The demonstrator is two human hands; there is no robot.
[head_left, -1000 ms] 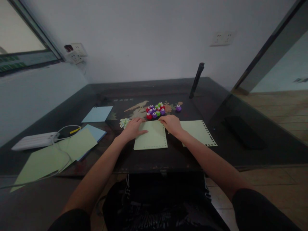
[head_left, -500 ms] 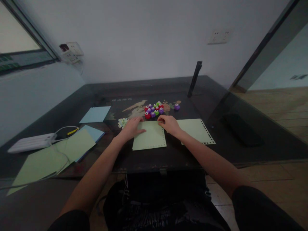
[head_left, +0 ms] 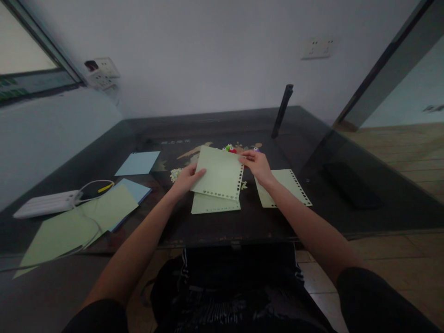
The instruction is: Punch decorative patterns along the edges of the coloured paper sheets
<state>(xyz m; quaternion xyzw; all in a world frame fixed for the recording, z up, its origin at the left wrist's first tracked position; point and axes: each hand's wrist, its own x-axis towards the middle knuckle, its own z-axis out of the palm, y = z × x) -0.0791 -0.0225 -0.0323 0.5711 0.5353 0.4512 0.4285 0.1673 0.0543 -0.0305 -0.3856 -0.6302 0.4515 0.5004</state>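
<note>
My left hand point(head_left: 186, 178) and my right hand point(head_left: 255, 165) hold a pale green sheet point(head_left: 218, 173) with punched holes along two edges, lifted off the dark table point(head_left: 215, 222) and tilted toward me. My left hand grips its left edge, my right hand its upper right corner. A second green sheet point(head_left: 215, 204) lies flat under it. Another punched green sheet point(head_left: 284, 187) lies to the right, under my right forearm. Small coloured punches point(head_left: 230, 148) peek out behind the lifted sheet.
Green and blue sheets point(head_left: 104, 208) and a white power strip point(head_left: 45, 203) with a cable lie at the left. A blue sheet point(head_left: 138, 163) lies further back. A dark upright stick point(head_left: 281, 118) stands at the back; a black flat object point(head_left: 350, 185) rests on the right.
The top green sheet, flat under both hands before, is now lifted and tilted up, hiding most of the punches. A second sheet shows beneath it.
</note>
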